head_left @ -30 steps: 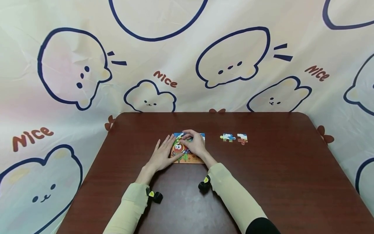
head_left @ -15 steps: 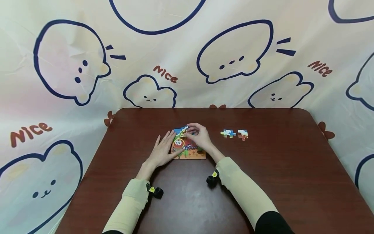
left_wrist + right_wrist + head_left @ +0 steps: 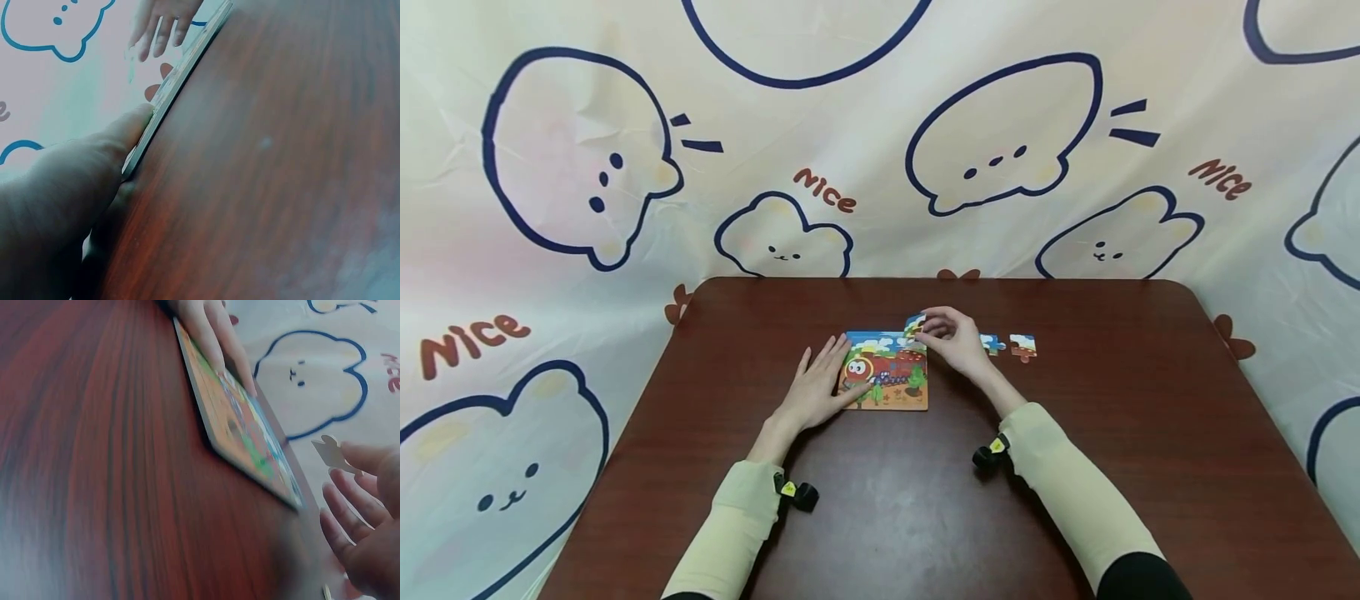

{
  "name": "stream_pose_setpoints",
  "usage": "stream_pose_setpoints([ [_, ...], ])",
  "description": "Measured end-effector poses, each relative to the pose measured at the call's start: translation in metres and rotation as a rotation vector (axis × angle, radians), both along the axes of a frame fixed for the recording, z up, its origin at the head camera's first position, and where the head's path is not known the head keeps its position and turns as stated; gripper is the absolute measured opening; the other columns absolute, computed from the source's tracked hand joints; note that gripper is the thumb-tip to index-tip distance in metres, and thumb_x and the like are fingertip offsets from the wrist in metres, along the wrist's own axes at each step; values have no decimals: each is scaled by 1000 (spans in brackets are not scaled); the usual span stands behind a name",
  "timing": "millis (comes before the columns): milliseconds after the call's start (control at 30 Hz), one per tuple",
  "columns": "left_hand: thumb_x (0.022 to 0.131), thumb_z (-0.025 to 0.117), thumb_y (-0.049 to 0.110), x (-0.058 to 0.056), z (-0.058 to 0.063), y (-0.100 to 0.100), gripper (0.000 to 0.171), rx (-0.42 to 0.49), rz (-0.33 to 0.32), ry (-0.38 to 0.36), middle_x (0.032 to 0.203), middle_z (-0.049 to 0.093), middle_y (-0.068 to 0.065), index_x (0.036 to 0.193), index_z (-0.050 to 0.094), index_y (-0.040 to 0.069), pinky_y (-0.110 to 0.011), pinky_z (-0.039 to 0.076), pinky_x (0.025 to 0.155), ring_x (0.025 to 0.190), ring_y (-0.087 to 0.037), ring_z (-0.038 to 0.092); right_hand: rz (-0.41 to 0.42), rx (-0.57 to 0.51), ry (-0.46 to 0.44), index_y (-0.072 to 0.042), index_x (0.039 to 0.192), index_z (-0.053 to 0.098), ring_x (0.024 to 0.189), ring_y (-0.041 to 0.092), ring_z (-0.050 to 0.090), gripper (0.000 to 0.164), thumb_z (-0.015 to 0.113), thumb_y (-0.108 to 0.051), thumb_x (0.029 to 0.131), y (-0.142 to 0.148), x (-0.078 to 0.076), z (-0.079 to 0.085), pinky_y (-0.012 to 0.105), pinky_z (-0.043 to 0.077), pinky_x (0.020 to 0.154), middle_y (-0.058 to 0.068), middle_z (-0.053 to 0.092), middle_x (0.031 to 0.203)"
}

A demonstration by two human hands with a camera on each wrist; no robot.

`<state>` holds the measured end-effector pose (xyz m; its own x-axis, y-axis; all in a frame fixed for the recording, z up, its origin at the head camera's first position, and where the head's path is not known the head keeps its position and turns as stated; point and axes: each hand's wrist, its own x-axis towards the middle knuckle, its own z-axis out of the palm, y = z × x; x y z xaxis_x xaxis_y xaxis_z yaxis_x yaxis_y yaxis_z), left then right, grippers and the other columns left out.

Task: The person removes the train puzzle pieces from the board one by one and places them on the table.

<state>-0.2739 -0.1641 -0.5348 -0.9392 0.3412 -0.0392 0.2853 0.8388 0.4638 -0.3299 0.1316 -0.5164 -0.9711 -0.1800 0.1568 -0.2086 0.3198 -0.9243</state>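
1. Puzzle board (image 3: 891, 377) is lying flat on the brown table (image 3: 880, 508), around the centre of the head view; your left hand (image 3: 812, 396) is resting on its left side, fingers straight and slightly apart, thumb reaching across its lower left.
2. Puzzle piece (image 3: 914, 323) is showing at the board's upper right corner, raised off the table; your right hand (image 3: 958, 343) is pinching it between thumb and fingertips.
3. Blue-and-white piece (image 3: 993, 343), right of centre, is lying partly hidden behind that hand.
4. White-and-brown piece (image 3: 1022, 347) is lying just beside it, farther right.
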Motion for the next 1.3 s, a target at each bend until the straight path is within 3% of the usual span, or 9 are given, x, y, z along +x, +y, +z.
stream_pose_setpoints([
  [100, 105, 64, 64, 0, 0, 0, 100, -3, 2, -4, 187, 17, -6, 177, 20, 13, -64, -2, 140, 176, -28, 8, -19, 43, 17, 0, 137, 70, 101, 25, 75, 39, 81, -9, 100, 13, 1, 0, 25, 58, 86, 23, 79, 117],
  [200, 104, 65, 63, 0, -1, 0, 99, 0, 2, 1, 187, 17, -7, 177, 21, 12, -65, -2, 140, 176, -29, 9, -32, 97, 36, -2, 136, 71, 110, 35, 75, 40, 83, -10, 99, 24, 1, 0, 37, 61, 93, 23, 78, 121],
  [400, 105, 64, 63, 1, -2, 1, 99, 4, 0, 0, 187, 17, -8, 177, 21, 12, -65, -2, 140, 176, -30, 9, -41, 180, 33, -3, 138, 69, 121, 41, 72, 42, 82, -13, 100, 44, 4, -4, 58, 59, 106, 23, 74, 132],
  [600, 105, 63, 64, 0, -3, 0, 99, 8, 1, -3, 187, 17, -8, 177, 21, 11, -65, -2, 140, 176, -30, 9, -39, 206, -7, -1, 140, 68, 128, 42, 68, 44, 82, -14, 100, 58, 5, -6, 60, 55, 114, 24, 71, 138],
  [833, 105, 63, 63, 0, 0, 1, 99, -10, -1, -4, 187, 16, -8, 177, 20, 11, -65, -1, 140, 176, -30, 9, -14, 291, 38, -3, 141, 71, 135, 44, 61, 45, 83, -17, 100, 68, 5, -9, 62, 51, 116, 24, 67, 144],
  [1300, 105, 64, 62, 1, 0, 1, 98, -4, 1, -2, 187, 17, -8, 177, 21, 11, -65, -1, 140, 176, -30, 9, 19, 442, 41, -3, 142, 70, 154, 47, 38, 47, 82, -23, 102, 82, 2, -13, 69, 39, 125, 25, 56, 156],
])
